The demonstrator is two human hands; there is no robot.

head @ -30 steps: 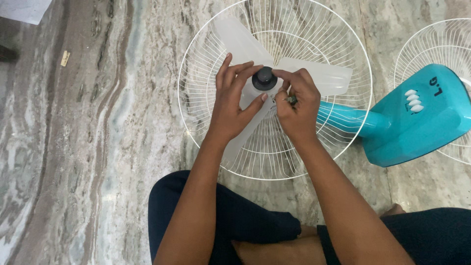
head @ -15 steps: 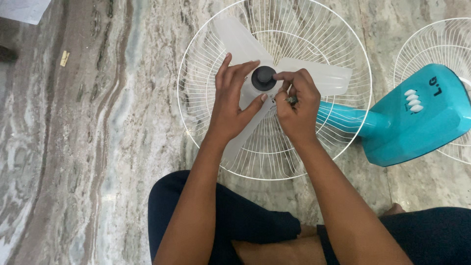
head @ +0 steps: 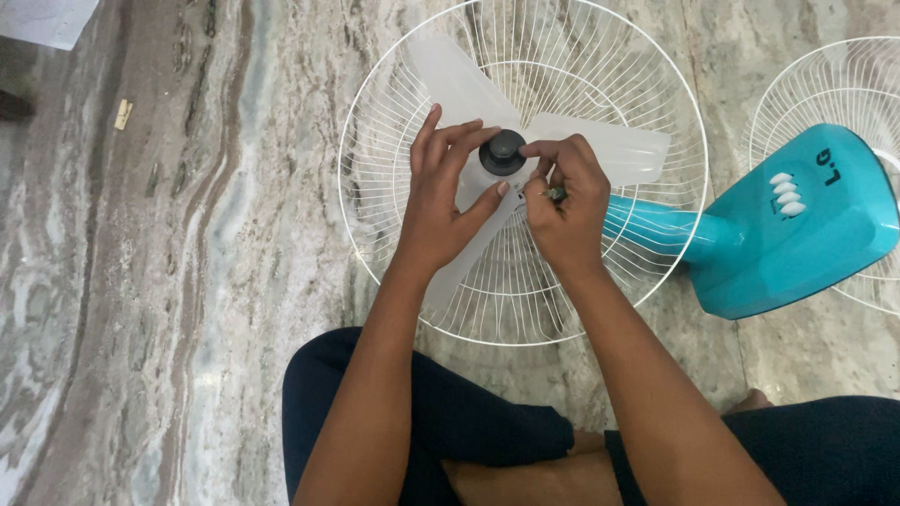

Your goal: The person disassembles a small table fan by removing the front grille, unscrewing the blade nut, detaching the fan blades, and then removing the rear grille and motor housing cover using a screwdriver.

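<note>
Where fingertips pinch: hands (head: 506, 201), black knob (head: 502, 150).

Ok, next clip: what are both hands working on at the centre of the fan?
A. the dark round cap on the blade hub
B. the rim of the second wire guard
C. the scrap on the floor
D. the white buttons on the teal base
A: the left hand and right hand both have fingers at the dark round cap on the hub of the translucent blades.

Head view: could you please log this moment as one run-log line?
left hand: on fan blade hub | right hand: fingertips at black cap | rear grille: flat on floor
</note>
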